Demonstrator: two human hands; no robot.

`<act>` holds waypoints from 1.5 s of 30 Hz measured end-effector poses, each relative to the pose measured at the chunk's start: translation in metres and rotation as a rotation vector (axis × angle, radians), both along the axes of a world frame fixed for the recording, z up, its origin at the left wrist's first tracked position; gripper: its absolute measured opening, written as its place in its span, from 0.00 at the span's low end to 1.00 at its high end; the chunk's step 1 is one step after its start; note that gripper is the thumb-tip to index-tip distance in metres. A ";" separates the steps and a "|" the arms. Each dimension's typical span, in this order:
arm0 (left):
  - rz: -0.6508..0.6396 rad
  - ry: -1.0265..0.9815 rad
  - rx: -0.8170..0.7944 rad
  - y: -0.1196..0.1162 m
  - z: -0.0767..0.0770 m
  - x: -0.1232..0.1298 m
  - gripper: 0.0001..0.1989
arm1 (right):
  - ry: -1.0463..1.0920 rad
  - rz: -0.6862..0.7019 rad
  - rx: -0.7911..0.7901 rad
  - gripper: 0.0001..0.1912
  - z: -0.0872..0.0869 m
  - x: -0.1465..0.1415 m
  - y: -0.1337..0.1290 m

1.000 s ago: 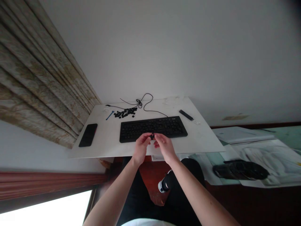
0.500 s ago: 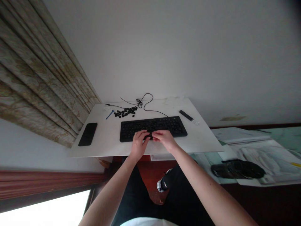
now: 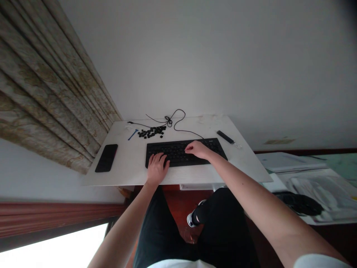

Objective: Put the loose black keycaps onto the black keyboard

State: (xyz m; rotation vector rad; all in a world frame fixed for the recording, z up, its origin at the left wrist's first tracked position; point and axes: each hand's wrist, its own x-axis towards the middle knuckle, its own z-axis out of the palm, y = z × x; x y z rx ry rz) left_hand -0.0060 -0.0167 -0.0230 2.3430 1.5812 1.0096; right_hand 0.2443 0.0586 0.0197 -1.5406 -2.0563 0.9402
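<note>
A black keyboard (image 3: pixel 178 158) lies on the white table (image 3: pixel 195 175) in front of me. My left hand (image 3: pixel 157 166) rests over its left end, fingers spread across the keys and front edge. Above the keys right of the middle, my right hand (image 3: pixel 196 149) has its thumb and fingertips pressed together; anything between them is too small to make out. Behind the keyboard's left part lies a loose pile of black keycaps (image 3: pixel 152 132). A thin blue tool (image 3: pixel 133 134) sits just left of that pile.
A black phone (image 3: pixel 106 158) lies at the table's left. The keyboard's cable (image 3: pixel 180 111) is looped at the back. A dark strip-shaped brush (image 3: pixel 225 137) lies at the right. Beyond the right edge, papers and a black bag (image 3: pixel 301 203) sit on a lower surface.
My hands have moved apart from the keyboard's front middle. The left has slid left and spread its fingers; the right has gone up and slightly right, still pinched. The view has shifted slightly.
</note>
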 end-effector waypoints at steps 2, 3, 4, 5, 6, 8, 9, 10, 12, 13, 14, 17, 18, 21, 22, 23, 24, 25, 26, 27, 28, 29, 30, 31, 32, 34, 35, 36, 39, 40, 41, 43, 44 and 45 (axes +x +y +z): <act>0.001 0.013 0.006 0.001 -0.001 0.000 0.14 | -0.017 0.018 -0.026 0.04 0.001 -0.001 0.003; 0.003 0.023 0.014 0.002 -0.001 -0.001 0.14 | -0.024 0.027 -0.041 0.04 0.002 0.000 0.004; 0.004 0.032 0.022 0.002 -0.002 -0.001 0.14 | -0.034 0.035 -0.058 0.04 0.003 0.000 0.005; 0.004 0.040 0.030 0.002 -0.002 -0.001 0.14 | -0.046 0.042 -0.076 0.04 0.005 0.000 0.006; 0.006 0.049 0.037 0.002 -0.002 -0.002 0.14 | -0.061 0.050 -0.095 0.04 0.007 0.000 0.007; 0.015 0.071 0.047 0.002 -0.002 -0.002 0.14 | -0.099 0.068 -0.131 0.04 0.011 0.000 0.009; 0.022 0.087 0.050 0.002 -0.001 -0.001 0.14 | -0.118 0.076 -0.148 0.04 0.013 -0.001 0.010; 0.028 0.103 0.054 0.002 -0.001 -0.001 0.14 | -0.139 0.082 -0.164 0.04 0.015 -0.002 0.011; 0.037 0.131 0.061 0.001 -0.001 -0.001 0.14 | -0.181 0.072 -0.191 0.04 0.016 -0.004 0.014; 0.038 0.139 0.066 0.001 0.000 -0.001 0.14 | -0.204 0.057 -0.200 0.06 0.016 -0.005 0.016; 0.039 0.145 0.070 0.001 0.000 0.000 0.14 | -0.230 0.039 -0.207 0.09 0.016 -0.007 0.019; 0.036 0.148 0.075 0.001 -0.001 0.000 0.14 | -0.319 0.025 -0.219 0.13 0.016 -0.009 0.027; 0.034 0.146 0.073 0.001 -0.001 0.001 0.14 | -0.349 0.039 -0.224 0.12 0.016 -0.010 0.030; 0.035 0.138 0.061 0.001 -0.002 0.002 0.15 | -0.416 0.073 -0.235 0.08 0.020 -0.010 0.034; 0.036 0.136 0.058 0.001 -0.002 0.002 0.15 | -0.430 0.069 -0.237 0.08 0.021 -0.011 0.034; 0.037 0.136 0.056 0.002 -0.002 0.002 0.15 | -0.441 0.062 -0.238 0.08 0.023 -0.011 0.034; 0.037 0.138 0.056 0.002 -0.002 0.002 0.15 | -0.449 0.053 -0.240 0.08 0.024 -0.011 0.033; 0.037 0.141 0.058 0.002 -0.002 0.002 0.14 | -0.452 0.045 -0.243 0.08 0.025 -0.011 0.033; 0.037 0.142 0.060 0.002 -0.002 0.003 0.14 | -0.455 0.040 -0.246 0.08 0.026 -0.011 0.032; 0.039 0.142 0.063 0.002 -0.002 0.003 0.14 | -0.459 0.038 -0.246 0.09 0.026 -0.011 0.031; 0.042 0.140 0.065 0.002 -0.002 0.004 0.14 | -0.468 0.037 -0.240 0.09 0.026 -0.012 0.031; 0.049 0.137 0.066 0.002 -0.001 0.005 0.14 | -0.483 0.035 -0.228 0.10 0.025 -0.012 0.031; 0.058 0.136 0.066 0.002 -0.001 0.006 0.14 | -0.502 0.032 -0.213 0.10 0.025 -0.014 0.032; 0.068 0.137 0.066 0.001 -0.001 0.007 0.13 | -0.523 0.028 -0.198 0.11 0.024 -0.015 0.032; 0.077 0.141 0.067 0.001 -0.001 0.008 0.13 | -0.542 0.024 -0.187 0.11 0.024 -0.017 0.032; 0.079 0.150 0.073 0.001 0.000 0.008 0.13 | -0.549 0.026 -0.191 0.10 0.025 -0.019 0.031; 0.074 0.153 0.075 0.002 0.000 0.008 0.13 | -0.531 0.036 -0.192 0.10 0.026 -0.019 0.030; 0.070 0.153 0.077 0.002 -0.001 0.007 0.13 | -0.497 0.041 -0.180 0.09 0.026 -0.018 0.027; 0.074 0.152 0.080 0.003 -0.002 0.005 0.12 | -0.324 -0.057 -0.020 0.11 0.024 -0.003 0.016; 0.078 0.154 0.081 0.003 -0.002 0.004 0.12 | -0.272 -0.141 0.062 0.13 0.022 0.005 0.011; 0.079 0.157 0.082 0.004 -0.003 0.004 0.12 | -0.240 -0.245 0.143 0.15 0.019 0.015 0.005; 0.074 0.165 0.084 0.004 -0.004 0.004 0.12 | -0.250 -0.446 0.293 0.18 0.010 0.035 -0.007; 0.073 0.167 0.085 0.004 -0.004 0.004 0.13 | -0.274 -0.525 0.368 0.18 0.004 0.045 -0.014; 0.074 0.170 0.084 0.004 -0.004 0.005 0.13 | -0.298 -0.587 0.447 0.18 -0.002 0.053 -0.022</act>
